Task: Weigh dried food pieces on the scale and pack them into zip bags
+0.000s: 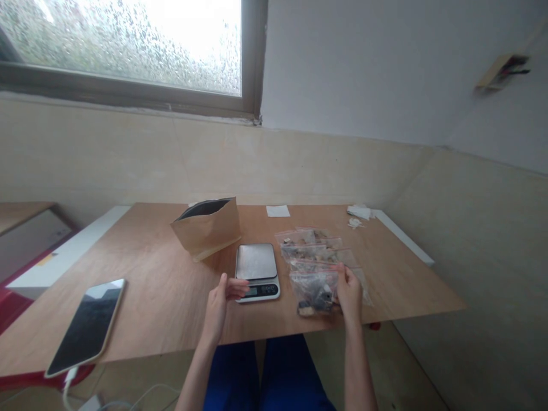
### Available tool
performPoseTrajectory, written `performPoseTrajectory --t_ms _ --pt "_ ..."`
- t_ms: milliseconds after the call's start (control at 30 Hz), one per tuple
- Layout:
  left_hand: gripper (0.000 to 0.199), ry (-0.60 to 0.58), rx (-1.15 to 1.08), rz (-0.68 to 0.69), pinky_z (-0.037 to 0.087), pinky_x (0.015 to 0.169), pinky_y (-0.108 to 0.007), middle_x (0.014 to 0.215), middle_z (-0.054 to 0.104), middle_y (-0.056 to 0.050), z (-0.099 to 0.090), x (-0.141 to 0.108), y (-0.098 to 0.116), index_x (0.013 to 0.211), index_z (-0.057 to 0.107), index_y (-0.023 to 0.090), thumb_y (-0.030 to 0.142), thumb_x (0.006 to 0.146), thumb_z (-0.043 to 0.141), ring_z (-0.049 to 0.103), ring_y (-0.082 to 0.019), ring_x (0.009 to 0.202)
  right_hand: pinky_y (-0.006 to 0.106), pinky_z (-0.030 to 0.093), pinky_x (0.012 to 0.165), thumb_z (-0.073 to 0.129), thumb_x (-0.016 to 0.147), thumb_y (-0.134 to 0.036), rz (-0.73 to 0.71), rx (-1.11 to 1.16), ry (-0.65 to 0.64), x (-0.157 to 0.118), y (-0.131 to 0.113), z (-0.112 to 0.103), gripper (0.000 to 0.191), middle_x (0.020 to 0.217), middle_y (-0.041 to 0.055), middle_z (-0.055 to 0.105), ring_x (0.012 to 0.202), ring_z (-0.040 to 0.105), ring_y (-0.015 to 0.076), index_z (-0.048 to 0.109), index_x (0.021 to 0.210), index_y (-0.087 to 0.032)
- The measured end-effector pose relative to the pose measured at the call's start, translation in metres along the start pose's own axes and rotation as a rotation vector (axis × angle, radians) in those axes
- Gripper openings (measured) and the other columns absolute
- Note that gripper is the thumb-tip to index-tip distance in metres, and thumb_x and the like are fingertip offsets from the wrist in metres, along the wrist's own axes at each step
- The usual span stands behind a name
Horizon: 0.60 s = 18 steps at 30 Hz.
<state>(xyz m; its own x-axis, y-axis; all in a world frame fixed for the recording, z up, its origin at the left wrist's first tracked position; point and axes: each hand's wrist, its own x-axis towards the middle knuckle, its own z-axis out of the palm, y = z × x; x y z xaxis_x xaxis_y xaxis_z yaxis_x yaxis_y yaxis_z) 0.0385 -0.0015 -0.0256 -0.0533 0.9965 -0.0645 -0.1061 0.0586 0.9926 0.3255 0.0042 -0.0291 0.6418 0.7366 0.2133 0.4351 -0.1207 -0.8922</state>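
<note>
While pinching the front plastic bag (311, 290) with the right hand (350, 290), right of the scale (257, 262) on the table (166, 314), held the left hand (219, 298) loose and empty, with fingers (237, 284) over the edge of the display (253, 291). Could not read it, nor distinguish the dark contents (322, 298).

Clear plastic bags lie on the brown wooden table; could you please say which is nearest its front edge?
The frontmost clear plastic bag, whose top right corner the right hand holds; the other bags lie farther back.
</note>
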Motion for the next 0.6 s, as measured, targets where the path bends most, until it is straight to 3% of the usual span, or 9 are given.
performPoseTrajectory --t_ms 67,200,300,467,600 --pt "0.061 0.027 0.009 0.006 0.049 0.065 -0.032 0.072 0.07 -0.012 -0.002 0.001 -0.001 0.07 0.069 0.012 0.062 0.081 0.037 0.064 -0.021 0.067 0.036 0.046 0.063 0.036 0.078 -0.066 -0.129 -0.125 0.108 0.0 0.006 0.003 0.062 0.077 0.0164 0.066 0.07 0.06 0.0255 0.062 0.09 -0.011" --pt "0.059 0.088 0.028 0.031 0.05 0.066 -0.032 0.068 0.068 -0.01 -0.01 0.004 -0.003 0.063 0.066 0.013 0.064 0.078 0.04 0.064 -0.021 0.066 0.048 0.038 0.091 0.036 0.087 -0.047 -0.382 -0.287 0.277 -0.018 0.006 0.019 0.05 0.111 0.0252 0.056 0.11 0.049 0.0317 0.055 0.108 -0.006" --pt "0.059 0.169 0.041 0.04 0.051 0.065 -0.032 0.067 0.068 -0.01 -0.019 0.006 -0.007 0.063 0.065 0.013 0.065 0.076 0.041 0.063 -0.02 0.065 0.051 0.034 0.095 0.035 0.089 -0.033 -0.461 -0.366 0.274 -0.035 0.005 0.031 0.04 0.124 0.0245 0.048 0.121 0.041 0.0322 0.054 0.113 -0.008" --pt "0.058 0.286 0.075 0.034 0.05 0.062 -0.032 0.07 0.067 -0.01 -0.034 0.01 -0.019 0.066 0.064 0.013 0.066 0.075 0.041 0.062 -0.02 0.064 0.058 0.027 0.097 0.032 0.088 -0.027 -0.462 -0.462 0.257 -0.041 0.015 0.048 0.041 0.139 0.024 0.035 0.132 0.027 0.0348 0.052 0.119 -0.008" --pt "0.053 0.507 0.122 0.079 0.05 0.07 -0.036 0.09 0.064 -0.01 -0.05 0.018 -0.032 0.086 0.061 0.014 0.063 0.074 0.044 0.06 -0.021 0.079 0.055 0.026 0.099 0.027 0.088 -0.025 -0.407 -0.582 0.199 -0.031 0.027 0.056 0.046 0.134 0.0256 0.043 0.128 0.034 0.033 0.053 0.119 -0.003"
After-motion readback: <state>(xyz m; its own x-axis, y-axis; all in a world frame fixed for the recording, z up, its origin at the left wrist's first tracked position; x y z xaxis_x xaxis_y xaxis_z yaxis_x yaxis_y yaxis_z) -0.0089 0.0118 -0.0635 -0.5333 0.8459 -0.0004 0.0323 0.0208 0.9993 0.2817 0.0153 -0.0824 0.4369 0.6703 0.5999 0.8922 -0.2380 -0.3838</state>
